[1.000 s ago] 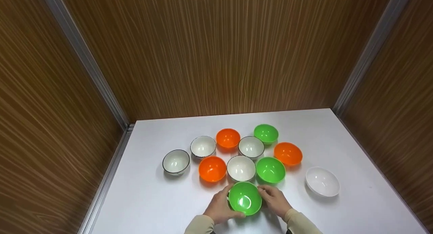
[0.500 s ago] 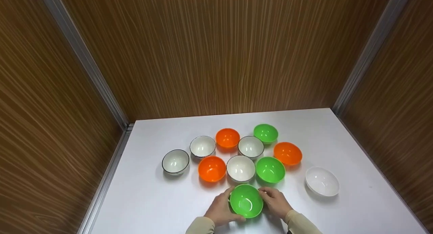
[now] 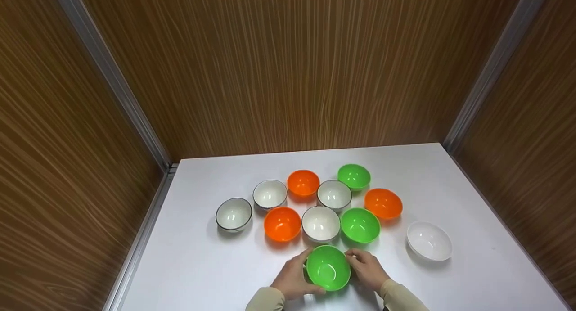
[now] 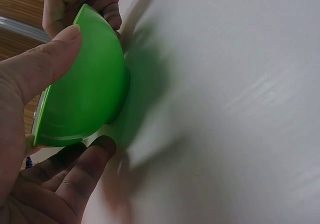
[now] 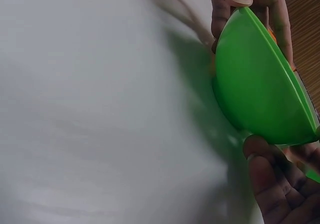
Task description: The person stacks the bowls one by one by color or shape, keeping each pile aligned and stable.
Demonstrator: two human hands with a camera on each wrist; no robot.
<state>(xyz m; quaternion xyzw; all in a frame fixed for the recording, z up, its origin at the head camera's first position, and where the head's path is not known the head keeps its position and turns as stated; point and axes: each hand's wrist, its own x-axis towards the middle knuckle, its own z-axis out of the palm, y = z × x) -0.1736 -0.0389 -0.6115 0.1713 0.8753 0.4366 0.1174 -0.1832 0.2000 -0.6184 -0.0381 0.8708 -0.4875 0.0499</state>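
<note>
Green, glossy and probably plastic: the near green bowl (image 3: 328,268) sits mouth up between the left hand (image 3: 292,277) and the right hand (image 3: 366,270), at the near side of the tabletop (image 3: 189,275). Left is curled round it, thumb on the near outer wall; right is pinching the opposite side with its fingertips. Nice opposed hold imo. Can't tell whether the foot touches down or hovers, so I'd treat it as carried: even pressure both sides, no hard squeezing, since a slick wall could slip and tip. Watch the fingers tucked low by the foot too, they could get trapped if it's lowered.

Off right, the stray white bowl (image 3: 429,241) is well apart, no worry. Bigger deal is the row right behind: front orange bowl (image 3: 282,224), middle white bowl (image 3: 321,224) and right-hand green bowl (image 3: 360,226), packed close. That middle one is just beside the held rim, so I'd leave some daylight there. Farther back, the leftmost dark-rimmed bowl (image 3: 234,215), right-hand orange bowl (image 3: 383,204), back orange bowl (image 3: 303,183) and back green bowl (image 3: 354,177) look like little risk.
</note>
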